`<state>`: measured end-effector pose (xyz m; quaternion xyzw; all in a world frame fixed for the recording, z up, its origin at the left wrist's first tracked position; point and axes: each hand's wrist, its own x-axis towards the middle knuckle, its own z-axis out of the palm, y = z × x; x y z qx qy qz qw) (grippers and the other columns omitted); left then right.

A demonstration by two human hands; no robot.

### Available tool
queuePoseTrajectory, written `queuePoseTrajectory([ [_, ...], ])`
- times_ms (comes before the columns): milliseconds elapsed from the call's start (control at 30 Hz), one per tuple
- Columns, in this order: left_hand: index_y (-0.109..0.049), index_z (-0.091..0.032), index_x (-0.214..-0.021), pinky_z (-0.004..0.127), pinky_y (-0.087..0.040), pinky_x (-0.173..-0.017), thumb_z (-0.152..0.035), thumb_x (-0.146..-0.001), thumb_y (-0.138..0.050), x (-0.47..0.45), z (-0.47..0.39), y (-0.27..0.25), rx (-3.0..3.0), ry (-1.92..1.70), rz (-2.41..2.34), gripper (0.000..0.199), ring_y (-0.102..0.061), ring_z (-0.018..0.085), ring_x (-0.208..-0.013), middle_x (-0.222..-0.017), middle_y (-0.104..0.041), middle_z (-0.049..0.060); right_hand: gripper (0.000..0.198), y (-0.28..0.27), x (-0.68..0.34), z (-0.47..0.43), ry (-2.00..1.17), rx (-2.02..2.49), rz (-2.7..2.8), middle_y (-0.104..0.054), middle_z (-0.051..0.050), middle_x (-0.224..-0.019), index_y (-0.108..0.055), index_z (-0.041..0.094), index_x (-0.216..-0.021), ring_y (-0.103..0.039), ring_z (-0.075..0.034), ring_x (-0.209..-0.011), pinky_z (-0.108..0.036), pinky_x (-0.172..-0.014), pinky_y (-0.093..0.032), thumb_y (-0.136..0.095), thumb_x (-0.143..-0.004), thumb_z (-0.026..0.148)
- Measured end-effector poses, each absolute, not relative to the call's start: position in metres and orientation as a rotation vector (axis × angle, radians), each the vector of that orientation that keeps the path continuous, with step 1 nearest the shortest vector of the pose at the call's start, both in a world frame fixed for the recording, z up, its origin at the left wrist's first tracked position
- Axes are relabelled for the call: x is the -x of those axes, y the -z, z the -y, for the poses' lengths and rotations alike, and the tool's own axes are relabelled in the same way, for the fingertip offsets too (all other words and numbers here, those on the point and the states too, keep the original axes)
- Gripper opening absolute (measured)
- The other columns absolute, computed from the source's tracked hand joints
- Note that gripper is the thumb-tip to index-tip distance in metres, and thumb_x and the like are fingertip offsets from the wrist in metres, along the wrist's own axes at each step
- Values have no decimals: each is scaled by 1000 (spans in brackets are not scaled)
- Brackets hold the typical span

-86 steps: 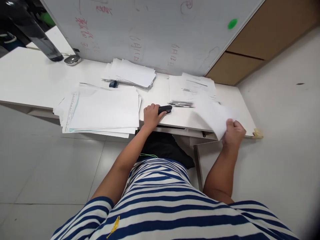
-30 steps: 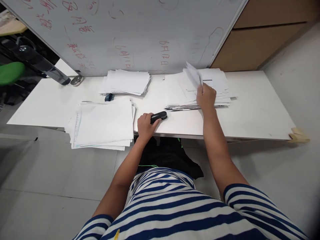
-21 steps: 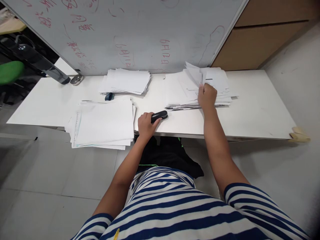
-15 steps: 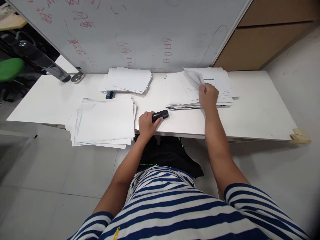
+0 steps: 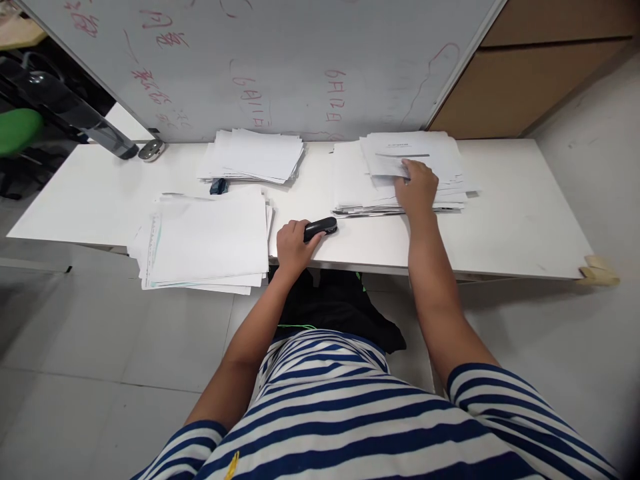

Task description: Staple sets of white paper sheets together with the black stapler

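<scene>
My left hand (image 5: 295,245) is closed around a black stapler (image 5: 321,228) near the front edge of the white table (image 5: 370,243). To the right, my right hand (image 5: 418,189) pinches the near edge of a printed sheet of paper (image 5: 390,152), which lies over the right paper stack (image 5: 355,192). The fingertips are partly hidden behind the sheet. Left of my left hand, another paper stack (image 5: 210,240) hangs over the front edge of the table. A further paper stack (image 5: 257,157) rests at the back.
A small dark object (image 5: 219,187) sits between the two left stacks. Toward the far left are a computer mouse (image 5: 151,151) and a dark bottle (image 5: 107,133) lying on its side. A whiteboard (image 5: 290,67) with red writing rises behind the table, with brown boxes (image 5: 545,87) at right.
The sheet in my right hand was bunched and lifted at its corner; now it lies flatter, its print showing. My left hand keeps hold of the stapler in the same place.
</scene>
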<state>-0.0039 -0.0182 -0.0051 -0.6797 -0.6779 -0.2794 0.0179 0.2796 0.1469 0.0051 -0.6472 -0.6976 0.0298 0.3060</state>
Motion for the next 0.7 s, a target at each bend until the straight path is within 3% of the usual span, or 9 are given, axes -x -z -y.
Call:
queuePoseTrajectory([
  [167, -60, -22, -109, 36, -41, -83, -59, -89, -53, 3, 18, 6, 2088, 838, 2120, 43, -59, 25, -95, -99, -64, 10, 46, -25, -288, -151, -135, 1770, 2005, -58, -13, -139, -60, 18, -131, -50, -37, -127, -54, -103, -39, -53, -86, 26],
  [333, -61, -20, -109, 35, -41, -82, -60, -89, -53, 4, 17, 9, 2098, 884, 2079, 45, -59, 25, -93, -97, -64, 10, 36, -53, -290, -164, -79, 1817, 2398, -69, -20, -111, -66, 10, -116, -60, -36, -107, -49, -92, -44, -54, -91, 34],
  [433, -62, -19, -108, 35, -40, -80, -60, -89, -53, 6, 16, 11, 2100, 919, 2051, 46, -59, 25, -92, -96, -64, 10, 35, -52, -289, -178, 79, 1750, 2630, -69, -21, -105, -68, 6, -103, -61, -34, -102, -55, -97, -38, -49, -93, 34],
  [533, -62, -19, -108, 36, -39, -80, -59, -88, -54, 7, 15, 13, 2103, 941, 2036, 45, -59, 26, -92, -96, -64, 10, 34, -42, -289, -192, 211, 1650, 2760, -70, -15, -98, -70, 8, -93, -62, -30, -97, -60, -105, -26, -46, -93, 31],
  [700, -63, -19, -108, 36, -39, -81, -58, -88, -56, 7, 15, 14, 2107, 968, 2036, 44, -59, 26, -92, -96, -64, 11, 30, -38, -288, -193, 279, 1634, 2802, -71, -12, -96, -69, 9, -89, -62, -23, -95, -54, -108, -23, -43, -93, 22],
])
